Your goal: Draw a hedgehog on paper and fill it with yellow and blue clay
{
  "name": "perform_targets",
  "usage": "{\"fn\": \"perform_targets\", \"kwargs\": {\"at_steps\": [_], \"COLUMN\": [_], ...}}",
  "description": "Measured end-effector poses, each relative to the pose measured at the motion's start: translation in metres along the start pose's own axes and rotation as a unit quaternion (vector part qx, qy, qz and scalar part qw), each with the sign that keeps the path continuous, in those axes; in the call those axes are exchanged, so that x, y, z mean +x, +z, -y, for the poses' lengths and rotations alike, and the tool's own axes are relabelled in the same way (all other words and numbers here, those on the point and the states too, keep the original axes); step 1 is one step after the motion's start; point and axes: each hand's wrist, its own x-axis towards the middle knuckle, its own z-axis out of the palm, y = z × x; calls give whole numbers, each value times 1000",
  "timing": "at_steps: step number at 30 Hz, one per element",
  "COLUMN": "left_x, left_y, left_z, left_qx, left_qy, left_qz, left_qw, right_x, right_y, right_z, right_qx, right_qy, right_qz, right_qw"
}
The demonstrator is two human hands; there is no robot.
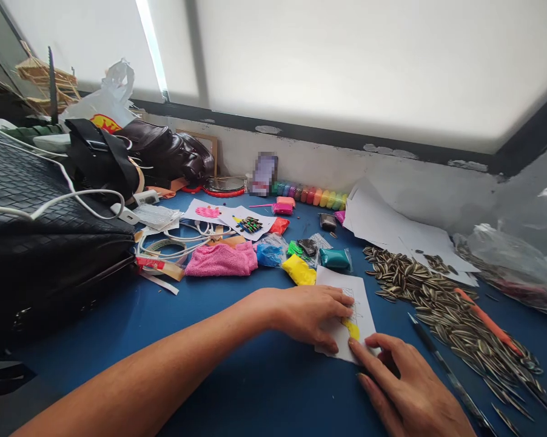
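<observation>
A small white sheet of paper [365, 306] with a pencil drawing lies on the blue table. My left hand [303, 312] rests on its left side, fingers stretched out over part of the drawing. On the sheet is a flattened patch of yellow modelling clay [352, 329], partly beside my left fingertips. The index fingertip of my right hand [412, 382] touches the patch's lower end; its other fingers are apart, with nothing held. Just behind the paper sit a yellow clay lump [299, 271] and a teal clay packet [336, 259].
Striped sunflower seeds [405, 276] spread at the right, with an orange-handled tool [487, 321] on them and a pen [450, 376] alongside. A pink cloth [221, 260], a decorated card [250, 223] and a phone [264, 173] stand or lie farther back. A black bag [50, 243] fills the left.
</observation>
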Motion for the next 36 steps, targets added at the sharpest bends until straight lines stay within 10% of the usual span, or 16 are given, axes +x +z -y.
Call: {"fn": "perform_targets", "kwargs": {"at_steps": [36], "left_x": [-1], "left_y": [-1], "left_z": [-1], "left_qx": [-13], "left_qy": [-3], "left_qz": [-3], "left_qw": [1000], "right_x": [-8], "right_y": [-3], "right_z": [-3], "right_qx": [-4], "right_qy": [1], "right_qz": [16], "right_qw": [1000]}}
